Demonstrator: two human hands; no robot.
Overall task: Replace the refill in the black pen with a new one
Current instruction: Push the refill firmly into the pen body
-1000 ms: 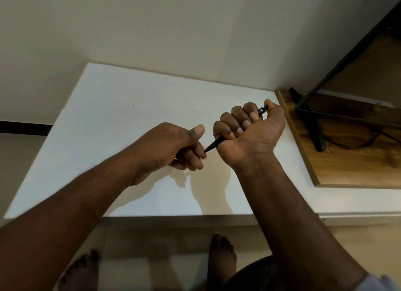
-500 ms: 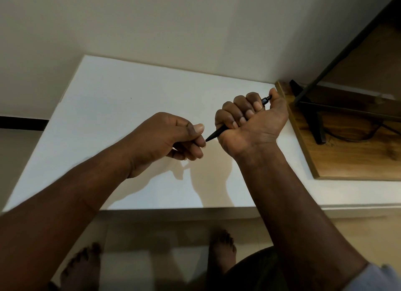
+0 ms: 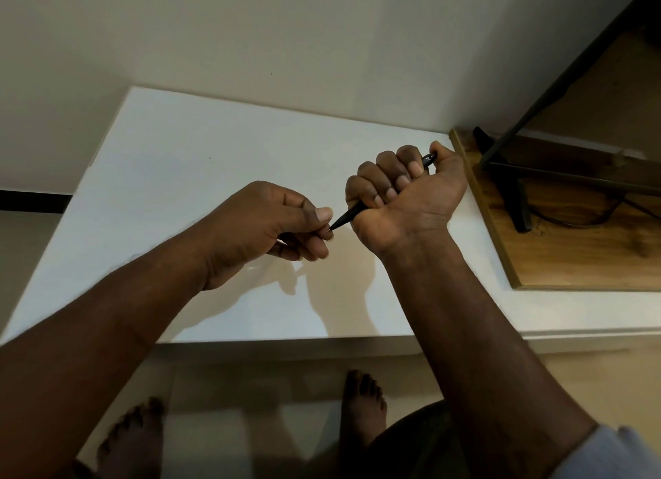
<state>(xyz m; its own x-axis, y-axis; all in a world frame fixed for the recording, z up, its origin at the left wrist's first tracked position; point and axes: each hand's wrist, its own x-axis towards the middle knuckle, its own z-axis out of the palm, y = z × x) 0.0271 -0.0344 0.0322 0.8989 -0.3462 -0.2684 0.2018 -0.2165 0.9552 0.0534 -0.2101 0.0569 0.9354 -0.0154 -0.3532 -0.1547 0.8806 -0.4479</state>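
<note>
While right hand (image 3: 404, 207) fists slim black pen (image 3: 347, 216), left hand (image 3: 264, 224) fingers (image 3: 320, 214) pinch tapered tip.

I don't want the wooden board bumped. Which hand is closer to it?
Right. The right hand, gripping the pen, is just beside the left edge of the board; the left hand is farther left, pinching the pen's tip.
</note>
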